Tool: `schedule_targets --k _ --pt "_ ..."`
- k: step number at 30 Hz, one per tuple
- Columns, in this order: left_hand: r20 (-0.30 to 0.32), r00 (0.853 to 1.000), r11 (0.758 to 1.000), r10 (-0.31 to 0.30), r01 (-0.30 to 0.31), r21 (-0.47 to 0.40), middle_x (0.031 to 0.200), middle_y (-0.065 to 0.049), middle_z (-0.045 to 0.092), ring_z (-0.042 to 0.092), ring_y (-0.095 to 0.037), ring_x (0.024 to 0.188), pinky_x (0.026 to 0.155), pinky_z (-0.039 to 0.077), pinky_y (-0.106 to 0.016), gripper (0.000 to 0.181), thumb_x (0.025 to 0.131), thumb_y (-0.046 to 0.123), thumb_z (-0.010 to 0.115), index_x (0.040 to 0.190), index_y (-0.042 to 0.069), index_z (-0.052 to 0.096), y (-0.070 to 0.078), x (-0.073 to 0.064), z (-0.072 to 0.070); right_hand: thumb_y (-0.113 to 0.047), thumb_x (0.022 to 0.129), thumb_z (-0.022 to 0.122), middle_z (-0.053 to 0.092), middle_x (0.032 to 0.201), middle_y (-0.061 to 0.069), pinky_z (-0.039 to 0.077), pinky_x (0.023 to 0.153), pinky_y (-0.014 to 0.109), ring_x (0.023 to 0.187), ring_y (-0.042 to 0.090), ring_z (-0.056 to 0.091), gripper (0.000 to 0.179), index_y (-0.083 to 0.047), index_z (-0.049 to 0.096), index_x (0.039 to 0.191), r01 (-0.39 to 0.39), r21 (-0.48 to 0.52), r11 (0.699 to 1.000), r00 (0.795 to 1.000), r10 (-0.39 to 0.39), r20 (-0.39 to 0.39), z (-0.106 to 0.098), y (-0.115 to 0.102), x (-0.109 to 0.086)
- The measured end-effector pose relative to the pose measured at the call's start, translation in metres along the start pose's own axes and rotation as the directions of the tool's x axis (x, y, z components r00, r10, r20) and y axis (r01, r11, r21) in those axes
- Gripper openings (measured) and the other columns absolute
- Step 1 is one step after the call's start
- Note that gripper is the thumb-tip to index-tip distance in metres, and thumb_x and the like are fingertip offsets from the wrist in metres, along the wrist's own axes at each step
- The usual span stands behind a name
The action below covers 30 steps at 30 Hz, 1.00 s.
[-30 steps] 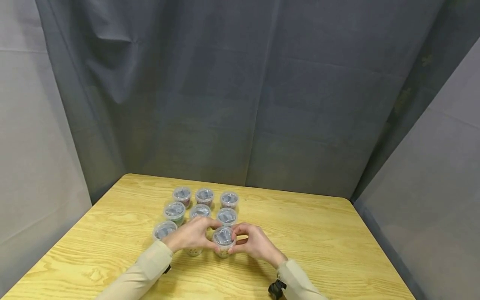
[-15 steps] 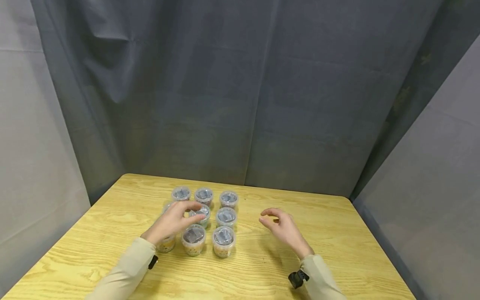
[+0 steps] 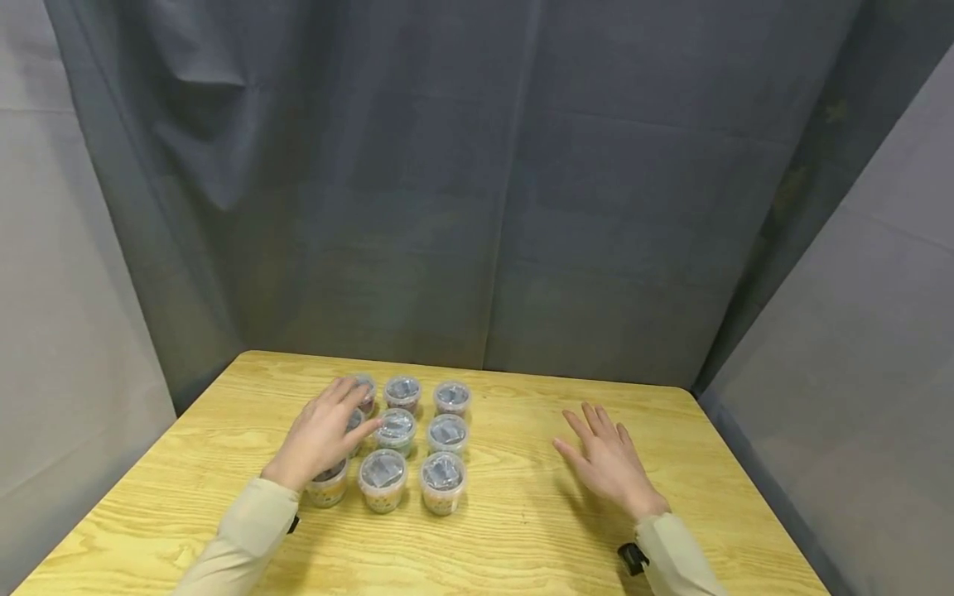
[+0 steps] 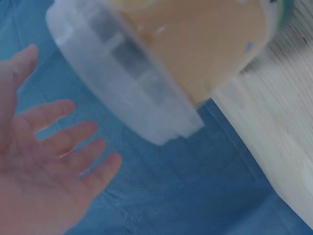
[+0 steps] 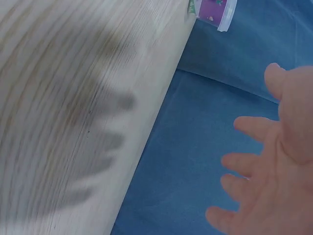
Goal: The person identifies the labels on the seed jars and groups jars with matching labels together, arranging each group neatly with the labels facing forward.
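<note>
Several round plastic tubs with clear lids stand upright on the table in rows of three. The front row holds a right tub [image 3: 443,483], a middle tub [image 3: 383,482] and a left tub [image 3: 328,487]. My left hand [image 3: 320,434] hovers over the left column with straight, spread fingers, hiding parts of those tubs. In the left wrist view an orange-sided tub [image 4: 195,49] fills the top, apart from the fingers [image 4: 73,137]. Well to the right of the tubs, my right hand [image 3: 607,463] is spread palm down above the table, holding nothing.
The wooden table [image 3: 522,530] has its far edge against a dark grey curtain [image 3: 477,207]. Pale cloth panels [image 3: 857,372] flank both sides. A purple tub [image 5: 212,11] shows at the top of the right wrist view.
Both hands let go of the front right tub and moved apart, the left one leftward over the left column, the right one rightward. Their fingers straightened and spread.
</note>
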<state>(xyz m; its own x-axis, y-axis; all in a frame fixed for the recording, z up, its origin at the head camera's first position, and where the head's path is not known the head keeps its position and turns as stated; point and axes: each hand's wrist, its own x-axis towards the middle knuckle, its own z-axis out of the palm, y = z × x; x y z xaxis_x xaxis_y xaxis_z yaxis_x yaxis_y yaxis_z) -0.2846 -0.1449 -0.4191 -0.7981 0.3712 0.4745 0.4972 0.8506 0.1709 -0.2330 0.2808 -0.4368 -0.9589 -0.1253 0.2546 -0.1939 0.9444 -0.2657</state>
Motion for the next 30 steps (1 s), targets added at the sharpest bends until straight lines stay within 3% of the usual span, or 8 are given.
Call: schedule_targets --k 4,11,21,30 --pt "0.049 0.997 0.997 -0.051 0.049 0.053 0.152 -0.024 0.039 0.028 -0.045 0.144 0.113 0.029 -0.064 0.072 0.092 0.057 0.059 0.146 0.011 0.047 0.0002 -0.0006 0.0012 -0.057 0.101 0.039 0.026 0.158 0.024 0.015 0.114 0.07 0.147 0.045 0.019 0.068 -0.012 0.038 0.152 0.002 -0.01 1.0 1.0 -0.001 0.021 0.0009 -0.0002 0.0002" --pt "0.073 0.991 0.993 -0.111 0.109 0.039 0.156 -0.019 0.034 0.02 -0.043 0.147 0.116 0.017 -0.066 0.075 0.091 0.068 0.051 0.149 0.021 0.045 0.003 -0.0001 0.0011 -0.061 0.1 0.035 0.023 0.16 0.021 0.012 0.116 0.069 0.148 0.042 0.017 0.07 -0.015 0.035 0.153 0.007 -0.016 1.0 0.999 -0.006 0.039 0.0004 -0.0004 0.0038" --pt "0.121 0.984 0.991 -0.132 0.129 0.029 0.159 -0.018 0.028 0.015 -0.043 0.149 0.117 0.01 -0.067 0.078 0.09 0.072 0.047 0.15 0.022 0.041 0.0032 -0.0029 0.0026 -0.064 0.1 0.032 0.018 0.161 0.02 0.009 0.117 0.068 0.149 0.041 0.014 0.075 -0.014 0.027 0.156 -0.016 -0.008 1.0 0.997 0.016 0.071 0.0057 -0.0022 0.0046" --pt "0.151 0.978 0.99 -0.143 0.141 0.022 0.161 -0.017 0.024 0.01 -0.042 0.15 0.117 0.007 -0.067 0.08 0.088 0.073 0.047 0.152 0.025 0.038 0.0057 0.0017 0.0039 -0.064 0.099 0.033 0.02 0.161 0.019 0.01 0.117 0.067 0.15 0.039 0.015 0.074 -0.016 0.026 0.156 -0.012 -0.019 1.0 0.999 0.013 0.032 0.0077 -0.0035 0.0095"
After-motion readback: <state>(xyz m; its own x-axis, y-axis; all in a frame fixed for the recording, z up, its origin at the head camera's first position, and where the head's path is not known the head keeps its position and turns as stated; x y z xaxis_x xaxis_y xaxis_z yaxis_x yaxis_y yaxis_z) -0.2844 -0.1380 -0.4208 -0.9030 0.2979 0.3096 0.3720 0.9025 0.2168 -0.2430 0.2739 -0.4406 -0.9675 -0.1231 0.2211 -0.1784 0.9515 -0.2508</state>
